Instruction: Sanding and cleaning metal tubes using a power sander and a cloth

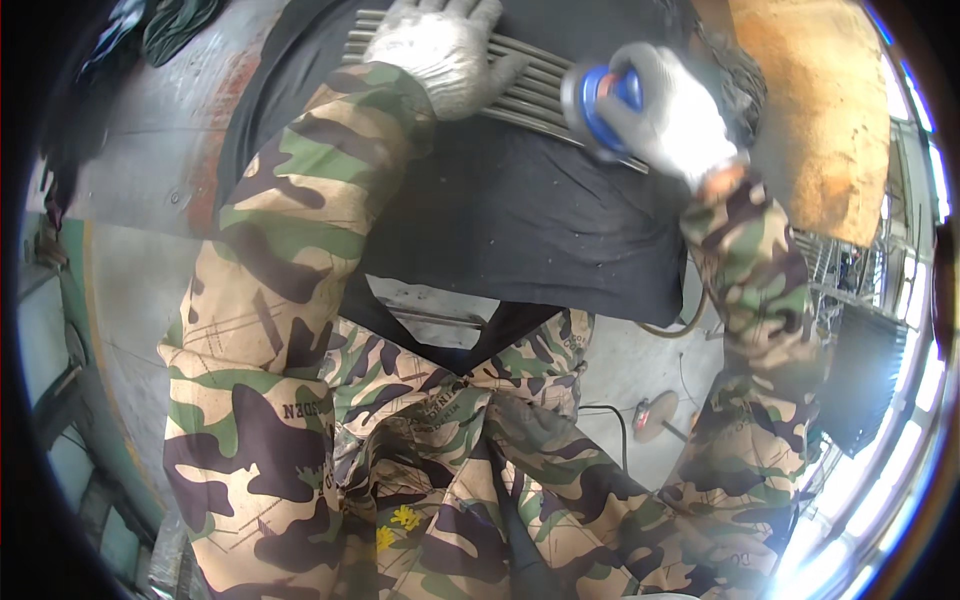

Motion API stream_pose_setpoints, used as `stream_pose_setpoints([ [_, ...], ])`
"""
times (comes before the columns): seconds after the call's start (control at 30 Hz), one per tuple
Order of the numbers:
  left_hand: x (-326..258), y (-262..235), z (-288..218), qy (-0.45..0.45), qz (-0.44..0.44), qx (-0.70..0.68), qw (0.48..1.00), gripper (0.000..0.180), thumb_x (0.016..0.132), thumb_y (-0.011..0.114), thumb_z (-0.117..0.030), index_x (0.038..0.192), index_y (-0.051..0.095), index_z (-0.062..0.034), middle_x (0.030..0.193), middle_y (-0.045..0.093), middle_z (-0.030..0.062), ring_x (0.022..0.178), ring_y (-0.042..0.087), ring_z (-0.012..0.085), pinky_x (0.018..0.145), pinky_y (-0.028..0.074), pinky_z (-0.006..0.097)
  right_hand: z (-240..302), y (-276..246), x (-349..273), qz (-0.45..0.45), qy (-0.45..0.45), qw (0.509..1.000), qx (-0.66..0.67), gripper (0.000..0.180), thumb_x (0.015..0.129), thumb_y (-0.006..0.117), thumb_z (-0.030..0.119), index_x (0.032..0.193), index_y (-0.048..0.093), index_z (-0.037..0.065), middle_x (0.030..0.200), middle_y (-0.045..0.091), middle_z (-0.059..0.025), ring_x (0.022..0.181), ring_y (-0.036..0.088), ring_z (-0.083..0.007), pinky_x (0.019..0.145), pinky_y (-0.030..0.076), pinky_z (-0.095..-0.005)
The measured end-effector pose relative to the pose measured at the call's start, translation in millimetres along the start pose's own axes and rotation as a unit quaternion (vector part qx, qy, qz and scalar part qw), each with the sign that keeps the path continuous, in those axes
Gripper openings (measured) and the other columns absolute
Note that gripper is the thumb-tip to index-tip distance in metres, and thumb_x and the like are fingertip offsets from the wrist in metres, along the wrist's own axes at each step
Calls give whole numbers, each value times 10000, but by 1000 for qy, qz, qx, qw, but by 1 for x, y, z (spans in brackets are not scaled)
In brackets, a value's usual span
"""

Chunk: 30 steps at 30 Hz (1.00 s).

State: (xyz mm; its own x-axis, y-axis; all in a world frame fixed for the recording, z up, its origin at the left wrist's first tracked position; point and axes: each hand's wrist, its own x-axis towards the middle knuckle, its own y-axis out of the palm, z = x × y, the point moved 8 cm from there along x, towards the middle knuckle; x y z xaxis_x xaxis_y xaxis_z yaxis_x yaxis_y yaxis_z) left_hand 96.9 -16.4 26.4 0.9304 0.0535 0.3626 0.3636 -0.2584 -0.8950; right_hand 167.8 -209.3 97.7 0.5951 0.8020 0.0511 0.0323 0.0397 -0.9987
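Note:
Several thin metal rods (540,84) lie side by side on a black cloth (500,215). My left hand (432,58), in a pale work glove, rests flat across their left part with the fingers spread. Over the right part, my right hand (672,115), gloved too, is closed around a round blue hand tool (600,125) that looks like a sander. The tool's face is against or just above the rods; blur hides the exact contact. Part of the grip is hidden under my fingers.
A brownish board (815,110) stands to the right of the cloth. A thin hose (680,329) curves out below the cloth's right corner. On the floor are a round disc-like object (656,414) and a black cable (622,430). Dark green fabric (178,28) lies at upper left.

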Motion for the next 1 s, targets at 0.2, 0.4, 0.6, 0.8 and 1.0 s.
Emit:
stream_pose_setpoints([
  [0.2, -6, 14, -15, 71, 10, 26, 997, 683, 1020, 647, -522, 1502, 581, -42, 1559, 587, 207, 1499, 488, 444, 1280, 343, 567, -8, 5, -29, 2, -22, 1000, -9, 382, 935, 734, 377, 1227, 685, 136, 1097, 707, -215, 1009, 726, -419, 913, 596, -482],
  [0.4, -4, 19, -17, 93, 5, 70, 993, 614, 1050, 629, -439, 1504, 579, -29, 1539, 606, 196, 1483, 501, 424, 1258, 352, 557, -32, 0, -19, -18, 25, 1000, 6, 309, 973, 671, 327, 1162, 706, 86, 1056, 707, -220, 995, 712, -435, 864, 588, -527],
  [0.6, 13, 19, -8, 53, 1, 82, 995, 607, 1059, 598, -442, 1481, 580, -6, 1473, 632, 196, 1406, 535, 424, 1194, 387, 564, -47, -10, -2, 8, 73, 997, 0, 324, 943, 687, 306, 1150, 722, 60, 1024, 703, -257, 955, 724, -470, 833, 595, -554],
  [0.8, 13, 18, -12, 67, -1, 94, 993, 604, 1057, 600, -455, 1458, 598, -3, 1469, 628, 206, 1380, 551, 430, 1180, 395, 573, -37, -10, -21, -22, 0, 999, 45, 275, 926, 685, 270, 1106, 716, 65, 1011, 701, -264, 938, 723, -467, 816, 589, -558],
  [1.0, 22, 21, -16, 68, 12, 82, 994, 616, 1061, 591, -469, 1457, 600, 2, 1473, 626, 220, 1380, 554, 438, 1187, 389, 580, -24, -15, -35, -37, -42, 998, 22, 240, 903, 708, 236, 1057, 702, 51, 969, 684, -236, 900, 714, -455, 803, 587, -545],
])
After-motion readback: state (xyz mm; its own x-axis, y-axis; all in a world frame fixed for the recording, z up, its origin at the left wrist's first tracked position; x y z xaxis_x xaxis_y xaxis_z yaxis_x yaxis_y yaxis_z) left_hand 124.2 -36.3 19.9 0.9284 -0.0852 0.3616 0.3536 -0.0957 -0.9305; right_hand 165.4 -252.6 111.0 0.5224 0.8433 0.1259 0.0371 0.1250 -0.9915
